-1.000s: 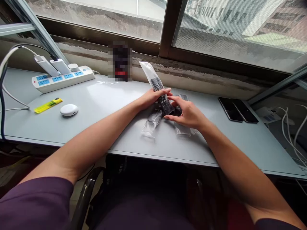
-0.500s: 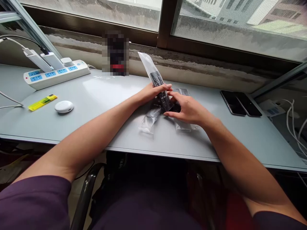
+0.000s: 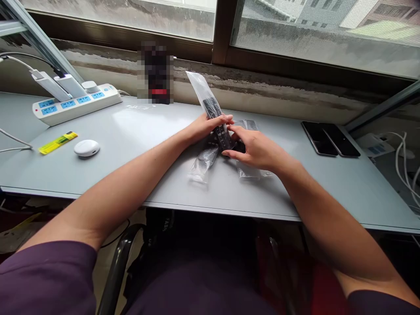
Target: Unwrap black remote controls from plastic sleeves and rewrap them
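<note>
A black remote control (image 3: 223, 136) in a clear plastic sleeve (image 3: 198, 86) is tilted above the desk, the sleeve's loose end pointing up and away. My left hand (image 3: 201, 127) is closed around its middle, the thumb lying across the front. At the lower right end, my right hand (image 3: 257, 148) holds the edge between its fingertips and thumb. Beneath lies another bagged dark item (image 3: 204, 164), probably a remote too, partly covered. More plastic-wrapped dark pieces (image 3: 248, 169) lie under and behind my right hand; their number cannot be made out.
A white power strip (image 3: 78, 107) with plugged-in chargers stands at the back left. Near it are a yellow packet (image 3: 58, 142) and a white oval case (image 3: 86, 148). Two dark phones (image 3: 319, 139) lie at the right. The desk's front edge (image 3: 223, 211) runs below my forearms.
My hands keep the same hold on the bagged remote control. The view has shifted slightly; nothing on the desk has visibly moved.
</note>
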A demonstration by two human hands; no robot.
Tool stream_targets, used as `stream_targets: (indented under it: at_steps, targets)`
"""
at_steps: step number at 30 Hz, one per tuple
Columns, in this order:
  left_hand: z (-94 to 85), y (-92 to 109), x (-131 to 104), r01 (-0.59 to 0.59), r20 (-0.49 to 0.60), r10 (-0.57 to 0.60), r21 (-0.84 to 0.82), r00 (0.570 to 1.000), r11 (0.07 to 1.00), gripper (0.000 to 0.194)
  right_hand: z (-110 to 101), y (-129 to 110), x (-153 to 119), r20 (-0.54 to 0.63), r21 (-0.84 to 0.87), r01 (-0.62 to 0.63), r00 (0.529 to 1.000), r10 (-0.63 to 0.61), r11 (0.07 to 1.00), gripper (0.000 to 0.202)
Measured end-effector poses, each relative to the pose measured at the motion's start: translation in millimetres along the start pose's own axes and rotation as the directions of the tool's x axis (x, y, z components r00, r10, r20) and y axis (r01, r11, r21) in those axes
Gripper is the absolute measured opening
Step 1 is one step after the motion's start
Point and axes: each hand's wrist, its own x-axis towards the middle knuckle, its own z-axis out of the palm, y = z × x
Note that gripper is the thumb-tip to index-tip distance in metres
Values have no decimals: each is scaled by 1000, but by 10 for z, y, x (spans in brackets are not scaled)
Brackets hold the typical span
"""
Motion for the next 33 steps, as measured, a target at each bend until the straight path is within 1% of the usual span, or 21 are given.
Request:
stream_targets:
  at_steps: [7,12,15,19,27,33]
  targets:
    - [-1,33,-15,-25,30,26,-23,999,999,51,66,32,29,-91,87,-24,995,32,996,59]
    - [8,30,-18,25,16,-24,-98,1000,995,51,98,61,45,-162,119,-22,986,41,993,48]
    - [2,0,-8,34,10,-33,-91,999,995,56,112,68,42,-182,111,-15,983,35,994,50]
    - [0,-15,-10,38,-1,-38,-83,999,996,58,128,78,33,-188,90,5,982,12,996,61]
    - [-8,3,-17,19,25,-17,-84,1000,996,57,125,69,40,-181,90,-6,983,22,996,52]
    - [11,46,-31,-5,41,8,-92,999,996,50,118,59,41,-178,86,1,984,15,996,49]
